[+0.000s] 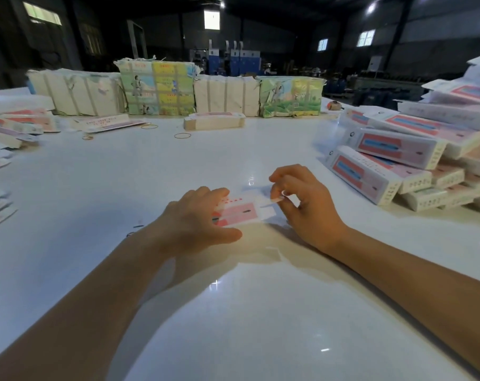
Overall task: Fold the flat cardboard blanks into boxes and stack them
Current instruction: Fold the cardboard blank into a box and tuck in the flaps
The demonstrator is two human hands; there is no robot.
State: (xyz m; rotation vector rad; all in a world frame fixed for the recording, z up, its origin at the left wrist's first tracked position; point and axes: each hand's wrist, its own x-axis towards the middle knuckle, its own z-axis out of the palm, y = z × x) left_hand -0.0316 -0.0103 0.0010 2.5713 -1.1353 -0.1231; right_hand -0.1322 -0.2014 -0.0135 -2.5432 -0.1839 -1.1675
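Note:
A pink and white cardboard blank (244, 211) is held just above the white table (233, 312) in front of me. My left hand (197, 221) grips its left end, fingers over the top and thumb under the near edge. My right hand (304, 204) pinches the white flap at its right end between thumb and forefinger. A heap of folded pink and white boxes (414, 160) is stacked at the right. A small stack of flat blanks (214, 121) lies farther back in the middle.
Wrapped bundles (156, 88) stand in a row along the table's far side. Loose flat blanks (13, 125) lie spread at the left edge. Rubber bands (182, 135) lie on the table behind the hands. A dim hall with machines lies beyond.

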